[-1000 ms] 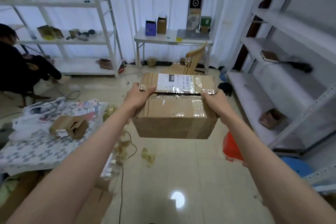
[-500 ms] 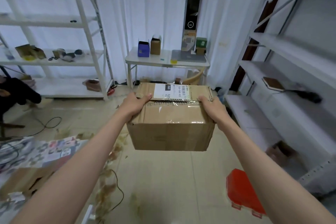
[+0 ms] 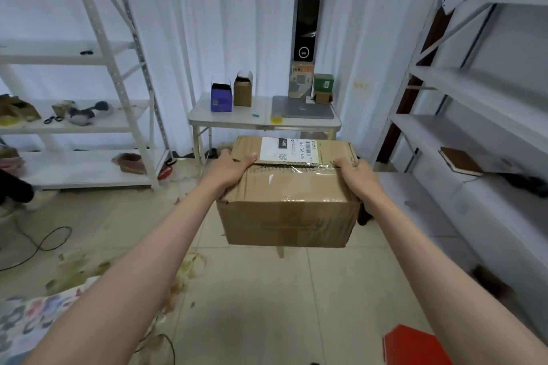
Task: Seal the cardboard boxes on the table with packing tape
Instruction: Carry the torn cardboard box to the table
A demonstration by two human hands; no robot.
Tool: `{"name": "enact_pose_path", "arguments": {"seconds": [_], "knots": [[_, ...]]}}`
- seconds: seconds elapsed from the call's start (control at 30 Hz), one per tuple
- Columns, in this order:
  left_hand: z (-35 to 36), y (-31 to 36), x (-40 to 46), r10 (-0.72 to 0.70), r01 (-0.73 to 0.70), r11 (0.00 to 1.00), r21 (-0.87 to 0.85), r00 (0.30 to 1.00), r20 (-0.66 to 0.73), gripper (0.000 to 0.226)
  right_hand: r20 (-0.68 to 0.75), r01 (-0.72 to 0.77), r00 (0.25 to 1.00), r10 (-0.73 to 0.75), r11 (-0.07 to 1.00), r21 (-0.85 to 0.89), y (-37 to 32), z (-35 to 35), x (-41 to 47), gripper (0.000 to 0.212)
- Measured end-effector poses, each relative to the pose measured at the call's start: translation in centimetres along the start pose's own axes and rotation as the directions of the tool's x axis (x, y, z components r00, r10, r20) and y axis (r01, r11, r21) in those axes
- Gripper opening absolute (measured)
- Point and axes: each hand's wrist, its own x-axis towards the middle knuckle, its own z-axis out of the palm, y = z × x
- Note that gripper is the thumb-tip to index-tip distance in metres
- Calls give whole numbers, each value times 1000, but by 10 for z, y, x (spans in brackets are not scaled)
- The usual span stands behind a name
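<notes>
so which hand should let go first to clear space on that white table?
Probably left. The left hand is on the side of the blue box and brown box; the right hand could steady the cardboard box, though one-handed looks awkward.

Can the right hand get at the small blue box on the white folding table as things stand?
Probably not: the right hand and left hand both grip the large cardboard box, and the small blue box sits well beyond it on the white folding table.

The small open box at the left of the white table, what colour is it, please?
Blue, in the head view.
</notes>
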Motion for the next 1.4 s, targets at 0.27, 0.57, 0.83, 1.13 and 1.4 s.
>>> {"name": "enact_pose_path", "arguments": {"seconds": [0.27, 0.57, 0.83, 1.13, 1.4], "knots": [[35, 25, 145, -6, 3, 997, -76, 999, -37, 77, 34, 31, 999, -31, 999, 14, -15, 27, 164, 67], [51, 43, 281, -64, 39, 986, -160, 986, -155, 61, 135, 59, 989, -52, 997, -47, -57, 71, 331, 69], [10, 20, 370, -168, 131, 977, -168, 959, -228, 76, 199, 115, 974, -107, 993, -26, -101, 142, 412, 66], [-66, -36, 499, -188, 158, 978, -139, 954, -235, 74, 260, 113, 960, -102, 993, -31, -173, 261, 486, 70], [-156, -76, 628, -206, 192, 977, -87, 958, -199, 82, 227, 6, 974, -13, 999, 32, -248, 376, 550, 79]]}}
